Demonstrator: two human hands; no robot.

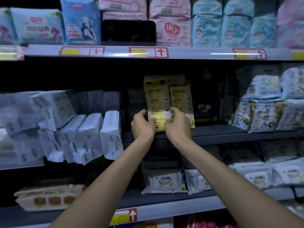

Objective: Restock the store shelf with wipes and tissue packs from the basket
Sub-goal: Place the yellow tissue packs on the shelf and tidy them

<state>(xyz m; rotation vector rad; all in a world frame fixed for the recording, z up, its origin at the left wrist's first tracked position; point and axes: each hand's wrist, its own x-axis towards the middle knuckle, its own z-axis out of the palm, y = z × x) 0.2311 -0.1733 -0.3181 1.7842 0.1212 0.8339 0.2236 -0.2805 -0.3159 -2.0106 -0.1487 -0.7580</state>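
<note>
At the centre of the frame, both hands hold a tall yellow plastic wipes pack (157, 102) upright at the front of the dark middle shelf (213, 134). The left hand (142, 123) curls round its lower left edge; the right hand (178, 124) pinches its lower right edge. A second matching yellow pack (182, 102) stands just beside it, to the right.

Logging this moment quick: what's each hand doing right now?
Left hand: grips the yellow pack's lower left edge.
Right hand: grips the same pack's lower right edge.
</note>
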